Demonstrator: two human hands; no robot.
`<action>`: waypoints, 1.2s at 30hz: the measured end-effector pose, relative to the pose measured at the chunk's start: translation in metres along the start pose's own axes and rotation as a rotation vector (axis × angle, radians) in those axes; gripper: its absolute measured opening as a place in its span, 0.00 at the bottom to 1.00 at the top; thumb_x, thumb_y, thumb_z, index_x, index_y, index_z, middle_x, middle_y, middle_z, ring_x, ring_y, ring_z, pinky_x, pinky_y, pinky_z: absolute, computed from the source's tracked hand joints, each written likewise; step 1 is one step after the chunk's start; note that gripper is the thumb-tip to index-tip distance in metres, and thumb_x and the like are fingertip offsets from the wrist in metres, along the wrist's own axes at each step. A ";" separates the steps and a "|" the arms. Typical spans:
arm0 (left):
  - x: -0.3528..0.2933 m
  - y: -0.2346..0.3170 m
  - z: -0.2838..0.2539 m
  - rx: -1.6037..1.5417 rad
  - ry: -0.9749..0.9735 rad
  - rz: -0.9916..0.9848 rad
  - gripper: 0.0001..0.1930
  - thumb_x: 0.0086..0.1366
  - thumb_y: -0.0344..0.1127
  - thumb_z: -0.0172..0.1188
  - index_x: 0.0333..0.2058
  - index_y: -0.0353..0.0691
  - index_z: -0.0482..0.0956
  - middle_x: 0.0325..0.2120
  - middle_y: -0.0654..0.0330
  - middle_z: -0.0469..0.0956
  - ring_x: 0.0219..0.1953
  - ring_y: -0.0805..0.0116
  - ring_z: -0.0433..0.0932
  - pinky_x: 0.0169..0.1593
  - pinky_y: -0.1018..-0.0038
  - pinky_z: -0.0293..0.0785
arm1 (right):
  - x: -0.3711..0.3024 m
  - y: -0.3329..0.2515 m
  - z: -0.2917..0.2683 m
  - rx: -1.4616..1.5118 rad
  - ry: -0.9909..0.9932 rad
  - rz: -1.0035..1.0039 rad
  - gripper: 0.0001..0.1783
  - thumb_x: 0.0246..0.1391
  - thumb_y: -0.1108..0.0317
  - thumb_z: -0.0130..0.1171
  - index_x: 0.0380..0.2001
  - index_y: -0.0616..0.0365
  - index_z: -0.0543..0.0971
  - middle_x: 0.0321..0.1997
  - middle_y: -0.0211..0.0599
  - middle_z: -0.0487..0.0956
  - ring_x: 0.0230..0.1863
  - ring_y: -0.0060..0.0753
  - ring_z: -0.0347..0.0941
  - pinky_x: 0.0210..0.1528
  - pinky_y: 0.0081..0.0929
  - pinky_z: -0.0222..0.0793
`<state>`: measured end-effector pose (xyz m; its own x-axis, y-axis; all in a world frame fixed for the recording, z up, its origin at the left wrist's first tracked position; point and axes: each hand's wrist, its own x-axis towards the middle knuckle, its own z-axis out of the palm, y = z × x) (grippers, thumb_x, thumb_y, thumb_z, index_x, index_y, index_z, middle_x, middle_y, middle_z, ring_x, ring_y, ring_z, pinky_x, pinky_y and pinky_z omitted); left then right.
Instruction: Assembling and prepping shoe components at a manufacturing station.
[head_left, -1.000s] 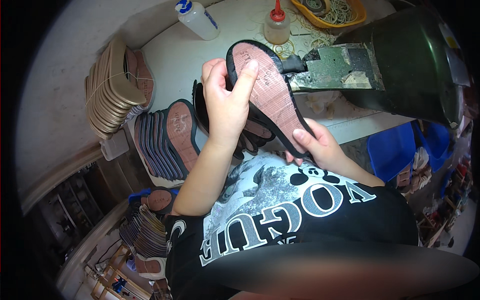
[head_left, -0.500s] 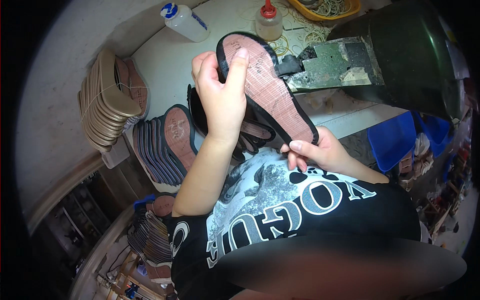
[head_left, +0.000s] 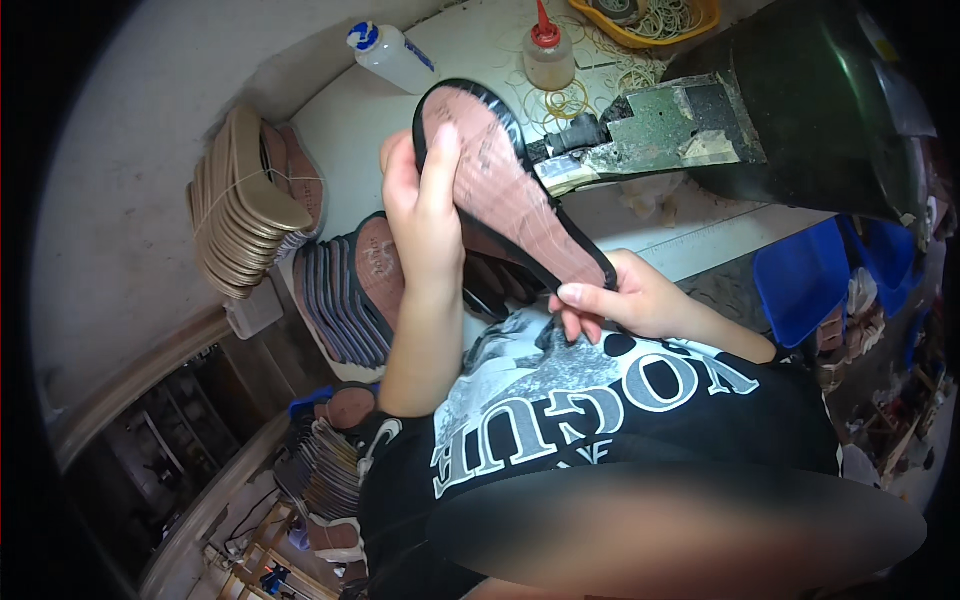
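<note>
A shoe insole [head_left: 505,185] with a pinkish-brown face and a black wrapped edge slants across the middle. Around its far, wide end my left hand [head_left: 422,205] is closed, the thumb flat on the brown face. My right hand [head_left: 635,300] pinches the near, narrow end between thumb and fingers. Just beyond the insole's right edge juts the dark green metal arm [head_left: 670,125] of a machine or stand; whether they touch I cannot tell. More dark insoles [head_left: 490,285] lie below the held one, partly hidden by it and my left forearm.
To the left stand a tied bundle of gold-edged insoles [head_left: 240,205] and a row of dark-edged insoles [head_left: 345,290]. At the back are a white bottle [head_left: 395,58], a red-tipped glue bottle [head_left: 548,60] and a yellow tray [head_left: 665,35] of rubber bands. Blue bins [head_left: 800,280] sit at right.
The held insole has shifted slightly left and toward me, away from the green arm, with both hands still on it. The whole view has also shifted a little.
</note>
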<state>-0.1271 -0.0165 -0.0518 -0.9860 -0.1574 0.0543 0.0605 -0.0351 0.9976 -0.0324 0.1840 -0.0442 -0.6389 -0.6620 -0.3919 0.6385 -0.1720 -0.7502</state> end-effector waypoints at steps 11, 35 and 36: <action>-0.068 0.057 0.004 -0.277 -0.168 -0.068 0.15 0.61 0.26 0.58 0.46 0.31 0.71 0.39 0.58 0.77 0.39 0.74 0.76 0.47 0.77 0.71 | -0.004 -0.041 0.003 -0.421 0.320 -0.535 0.13 0.52 0.68 0.63 0.40 0.63 0.76 0.28 0.31 0.80 0.30 0.14 0.75 0.33 0.15 0.69; -0.084 0.064 0.001 -0.284 -0.294 -0.121 0.15 0.61 0.27 0.59 0.47 0.31 0.71 0.39 0.58 0.77 0.40 0.74 0.76 0.47 0.79 0.71 | -0.002 -0.066 0.001 -0.281 0.008 -0.325 0.07 0.52 0.73 0.63 0.25 0.62 0.75 0.25 0.27 0.75 0.27 0.15 0.71 0.30 0.14 0.67; -0.084 0.064 0.000 -0.286 -0.294 -0.117 0.15 0.61 0.27 0.59 0.47 0.31 0.71 0.39 0.58 0.77 0.40 0.74 0.76 0.47 0.79 0.71 | -0.002 -0.066 0.000 -0.285 0.007 -0.327 0.07 0.52 0.73 0.63 0.25 0.62 0.75 0.25 0.27 0.75 0.27 0.15 0.71 0.30 0.14 0.67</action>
<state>-0.0409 -0.0051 0.0075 -0.9886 0.1506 -0.0070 -0.0547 -0.3148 0.9476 -0.0730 0.1965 0.0061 -0.7916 -0.6006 -0.1122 0.2585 -0.1628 -0.9522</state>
